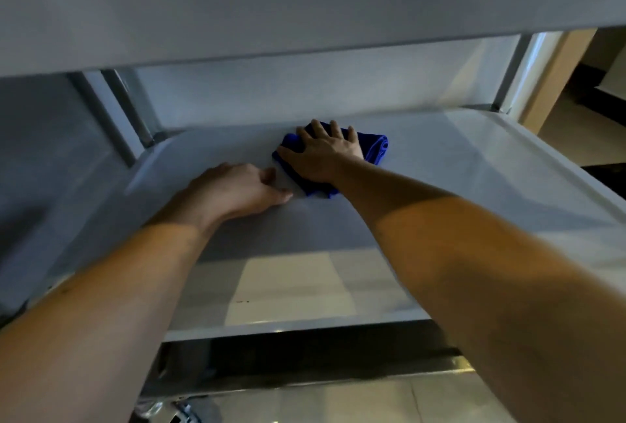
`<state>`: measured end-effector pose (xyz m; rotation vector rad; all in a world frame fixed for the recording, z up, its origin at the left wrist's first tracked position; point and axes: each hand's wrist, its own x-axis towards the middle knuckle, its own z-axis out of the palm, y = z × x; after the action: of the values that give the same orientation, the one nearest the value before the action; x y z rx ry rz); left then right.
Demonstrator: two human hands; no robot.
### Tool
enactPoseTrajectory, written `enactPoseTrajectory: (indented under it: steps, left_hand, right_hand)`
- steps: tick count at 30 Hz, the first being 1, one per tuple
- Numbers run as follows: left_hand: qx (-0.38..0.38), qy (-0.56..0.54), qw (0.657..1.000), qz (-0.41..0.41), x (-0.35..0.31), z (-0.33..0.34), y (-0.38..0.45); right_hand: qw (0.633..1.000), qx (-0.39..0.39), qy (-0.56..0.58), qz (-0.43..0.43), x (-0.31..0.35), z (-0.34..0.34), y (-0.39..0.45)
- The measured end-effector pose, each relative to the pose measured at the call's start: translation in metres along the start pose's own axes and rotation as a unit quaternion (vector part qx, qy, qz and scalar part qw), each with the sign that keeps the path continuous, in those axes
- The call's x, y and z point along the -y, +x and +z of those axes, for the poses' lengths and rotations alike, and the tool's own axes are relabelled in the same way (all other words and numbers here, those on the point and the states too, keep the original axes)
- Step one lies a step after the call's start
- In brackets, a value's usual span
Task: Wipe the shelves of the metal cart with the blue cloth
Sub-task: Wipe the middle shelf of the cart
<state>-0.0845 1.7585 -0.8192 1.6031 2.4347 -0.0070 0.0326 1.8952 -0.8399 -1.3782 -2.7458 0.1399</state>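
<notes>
The blue cloth (372, 148) lies bunched on the middle shelf (474, 168) of the metal cart (305, 9), toward its rear center. The right hand (321, 155) presses flat on the cloth, fingers (316, 127) spread and extended over its far edge. The left hand (237, 190) rests on the bare shelf just beside the cloth, fingers loosely extended, holding nothing.

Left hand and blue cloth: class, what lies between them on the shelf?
Nothing. The head view shows only a short bare strip of shelf between the left hand and the blue cloth under the right hand.
</notes>
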Motion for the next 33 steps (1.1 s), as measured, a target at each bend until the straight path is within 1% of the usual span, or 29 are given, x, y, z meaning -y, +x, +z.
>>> enactPoseTrajectory:
  steps: [4,9,11,13,16,19,21,22,25,28,30,33]
  left_hand:
    - [-0.015,-0.020,1.000,0.016,0.008,0.010,0.002]
    - [-0.031,-0.038,0.999,-0.015,0.008,0.012,0.007]
    - [-0.032,-0.040,0.999,-0.013,0.007,0.014,0.008]
    - [-0.032,-0.032,0.999,-0.031,0.010,0.020,0.005]
    - [-0.041,-0.055,0.997,-0.046,0.008,0.028,-0.002]
    - [-0.031,-0.075,0.995,-0.052,-0.001,0.021,-0.011]
    - [-0.039,-0.078,0.995,-0.047,-0.007,0.015,-0.019]
    - [-0.058,-0.085,0.994,-0.047,-0.007,0.013,-0.025]
    - [-0.146,-0.108,0.982,-0.041,0.000,0.010,-0.048]
    - [-0.225,-0.108,0.968,-0.042,0.027,0.008,-0.078]
    - [-0.287,-0.110,0.951,-0.026,0.053,0.012,-0.101]
    - [-0.391,-0.125,0.912,0.005,0.094,0.022,-0.137]
  right_hand:
    - [1.000,-0.014,0.020,0.004,0.000,0.006,-0.036]
    - [0.998,-0.022,0.025,0.050,-0.044,-0.001,-0.083]
    - [0.996,-0.021,0.018,0.079,-0.069,-0.004,-0.104]
    - [0.993,-0.020,0.005,0.113,-0.098,-0.010,-0.128]
    - [0.982,-0.012,-0.007,0.190,-0.146,-0.020,-0.168]
    - [0.967,0.019,-0.007,0.255,-0.160,-0.025,-0.192]
    - [0.963,0.018,0.004,0.270,-0.141,-0.023,-0.192]
    - [0.964,0.014,0.009,0.264,-0.126,-0.022,-0.189]
    - [0.976,0.006,0.004,0.219,-0.079,-0.015,-0.174]
    - [0.985,0.018,0.000,0.174,-0.026,-0.008,-0.148]
    - [0.990,0.019,-0.002,0.140,0.009,-0.003,-0.127]
    - [0.996,0.010,0.004,0.089,0.057,0.003,-0.096]
